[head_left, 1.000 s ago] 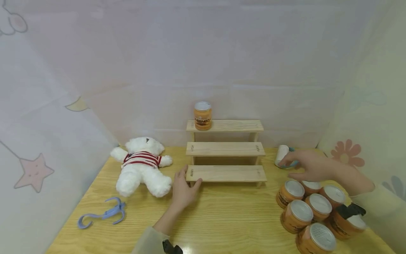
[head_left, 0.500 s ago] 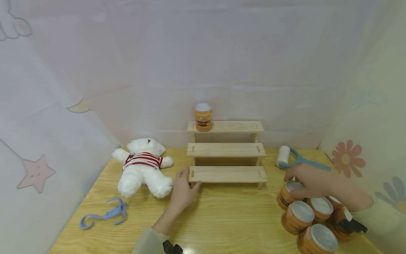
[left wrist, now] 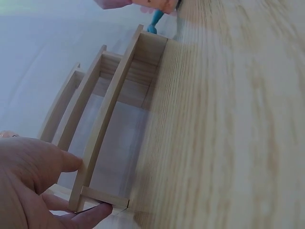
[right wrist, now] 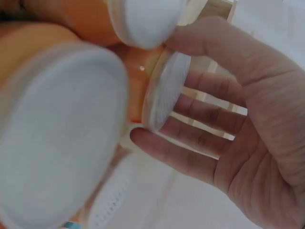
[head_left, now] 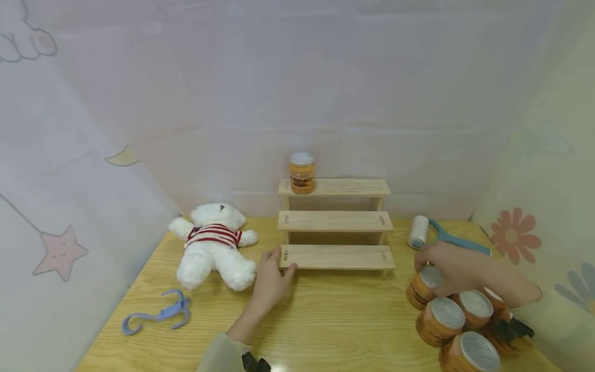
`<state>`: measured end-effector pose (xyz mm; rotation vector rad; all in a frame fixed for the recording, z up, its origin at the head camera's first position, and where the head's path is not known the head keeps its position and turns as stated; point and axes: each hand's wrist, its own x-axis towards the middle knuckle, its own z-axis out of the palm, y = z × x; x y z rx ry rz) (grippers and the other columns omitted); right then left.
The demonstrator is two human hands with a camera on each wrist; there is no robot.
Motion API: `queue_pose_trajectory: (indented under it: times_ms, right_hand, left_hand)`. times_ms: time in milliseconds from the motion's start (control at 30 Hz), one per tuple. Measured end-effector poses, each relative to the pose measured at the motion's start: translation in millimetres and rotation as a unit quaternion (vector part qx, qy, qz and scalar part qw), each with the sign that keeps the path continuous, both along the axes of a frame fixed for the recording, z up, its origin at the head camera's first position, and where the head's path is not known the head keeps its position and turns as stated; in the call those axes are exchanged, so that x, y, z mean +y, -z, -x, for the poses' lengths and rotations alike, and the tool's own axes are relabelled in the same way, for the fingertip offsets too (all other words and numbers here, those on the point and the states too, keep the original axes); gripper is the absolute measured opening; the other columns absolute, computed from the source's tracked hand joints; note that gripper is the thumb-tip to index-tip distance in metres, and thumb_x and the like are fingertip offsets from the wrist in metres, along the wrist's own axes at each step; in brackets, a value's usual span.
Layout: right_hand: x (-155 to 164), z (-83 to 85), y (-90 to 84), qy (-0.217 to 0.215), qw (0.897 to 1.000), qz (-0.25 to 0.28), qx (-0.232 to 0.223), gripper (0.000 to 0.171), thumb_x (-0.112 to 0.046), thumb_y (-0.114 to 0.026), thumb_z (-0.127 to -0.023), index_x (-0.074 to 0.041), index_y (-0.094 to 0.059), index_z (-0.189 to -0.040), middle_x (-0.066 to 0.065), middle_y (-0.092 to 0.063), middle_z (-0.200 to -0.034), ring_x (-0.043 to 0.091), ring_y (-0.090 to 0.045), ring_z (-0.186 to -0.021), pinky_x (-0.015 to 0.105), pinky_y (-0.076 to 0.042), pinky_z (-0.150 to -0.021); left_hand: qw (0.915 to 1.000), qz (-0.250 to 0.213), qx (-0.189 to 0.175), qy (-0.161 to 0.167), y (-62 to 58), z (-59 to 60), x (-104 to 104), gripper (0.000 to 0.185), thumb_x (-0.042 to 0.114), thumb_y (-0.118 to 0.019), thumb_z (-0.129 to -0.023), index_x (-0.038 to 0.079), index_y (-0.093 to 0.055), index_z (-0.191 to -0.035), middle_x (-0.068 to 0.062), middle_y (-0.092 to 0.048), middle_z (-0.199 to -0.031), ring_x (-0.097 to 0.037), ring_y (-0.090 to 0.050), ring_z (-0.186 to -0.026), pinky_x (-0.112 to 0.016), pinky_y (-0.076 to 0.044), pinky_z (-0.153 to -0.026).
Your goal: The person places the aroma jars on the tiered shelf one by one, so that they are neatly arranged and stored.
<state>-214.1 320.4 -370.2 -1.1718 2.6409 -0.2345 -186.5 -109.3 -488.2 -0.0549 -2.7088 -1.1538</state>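
Note:
A three-step wooden shelf (head_left: 337, 257) stands at the back of the table. One orange jar with a white lid (head_left: 302, 173) sits on its top step. My left hand (head_left: 281, 261) rests at the left end of the lowest step; in the left wrist view its fingers (left wrist: 43, 162) and thumb touch that end of the shelf (left wrist: 109, 109), fairly straight. My right hand (head_left: 429, 271) is down on the nearest-left orange jar (head_left: 420, 293) of a cluster at the right. The right wrist view shows thumb and fingers (right wrist: 190, 148) closing round that jar's lid (right wrist: 167, 86).
Several more orange jars (head_left: 440, 320) crowd the table's front right corner. A lint roller with a teal handle (head_left: 418, 232) lies behind them. A white teddy bear in a striped top (head_left: 214, 248) and a blue hanger (head_left: 155, 315) lie at the left. Curtains wall the table (head_left: 344, 320).
My right hand has come back and down from beside the lint roller onto the jar cluster and taken hold of one jar. The left hand has stayed at the shelf's end.

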Motion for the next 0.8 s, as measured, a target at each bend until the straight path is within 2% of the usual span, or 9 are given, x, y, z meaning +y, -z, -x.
queue_pose_trajectory:
  times_ms: [167,333,467,567,700,800]
  right_hand:
    - [-2,10.4,-13.4,-0.015,0.999,0.037,0.009,0.033,-0.021,-0.091,-0.08,-0.024,-0.07,-0.106,-0.009,-0.064,-0.106,0.003,-0.055,-0.086,0.023,-0.049,-0.068]
    - [-8,24.8,-33.9,-0.044,0.997,0.056,0.037,0.036,-0.015,-0.091,-0.076,-0.023,-0.07,-0.105,-0.01,-0.064,-0.105,0.004,-0.054,-0.087,0.023,-0.049,-0.068]
    - [-15,38.6,-50.9,-0.037,0.997,0.052,0.053,0.035,-0.015,-0.089,-0.077,-0.025,-0.071,-0.105,-0.012,-0.062,-0.103,0.006,-0.055,-0.088,0.024,-0.049,-0.069]
    - [-21,50.2,-65.6,-0.029,0.996,0.056,0.057,0.033,-0.016,-0.088,-0.079,-0.025,-0.071,-0.105,-0.011,-0.063,-0.103,0.009,-0.056,-0.089,0.024,-0.05,-0.065]
    - [-32,64.5,-86.8,-0.026,0.996,0.061,0.064,0.031,-0.015,-0.088,-0.081,-0.022,-0.072,-0.107,-0.007,-0.066,-0.105,0.013,-0.059,-0.092,0.023,-0.052,-0.061]
    - [-41,74.8,-102.3,-0.026,0.995,0.052,0.083,0.031,-0.014,-0.086,-0.082,-0.02,-0.073,-0.109,-0.005,-0.067,-0.107,0.014,-0.06,-0.092,0.026,-0.054,-0.064]
  left_hand:
    - [1.0,0.0,0.004,0.001,-0.6,-0.9,1,0.071,0.024,-0.074,-0.102,-0.016,-0.044,-0.153,-0.036,-0.054,-0.145,-0.05,-0.058,-0.135,-0.058,-0.054,-0.11]
    - [1.0,0.006,0.008,0.001,-1.6,-1.3,1,0.071,0.024,-0.074,-0.102,-0.016,-0.044,-0.153,-0.036,-0.054,-0.145,-0.05,-0.058,-0.134,-0.058,-0.054,-0.11]
    - [0.9999,0.008,0.006,0.0,-0.9,-1.3,0,0.071,0.024,-0.073,-0.102,-0.016,-0.044,-0.153,-0.036,-0.054,-0.146,-0.051,-0.058,-0.135,-0.058,-0.053,-0.111]
    - [1.0,0.007,0.005,0.0,0.0,-1.4,-1,0.071,0.024,-0.073,-0.102,-0.016,-0.044,-0.153,-0.036,-0.053,-0.147,-0.051,-0.057,-0.136,-0.058,-0.053,-0.112]
    - [0.9999,0.008,0.015,0.004,0.5,-1.3,-1,0.07,0.023,-0.074,-0.102,-0.017,-0.046,-0.151,-0.037,-0.054,-0.146,-0.051,-0.058,-0.135,-0.058,-0.053,-0.111]
    - [0.9997,0.01,0.021,0.005,0.3,-1.0,-1,0.069,0.023,-0.074,-0.101,-0.017,-0.047,-0.151,-0.038,-0.054,-0.145,-0.052,-0.058,-0.135,-0.059,-0.053,-0.111]
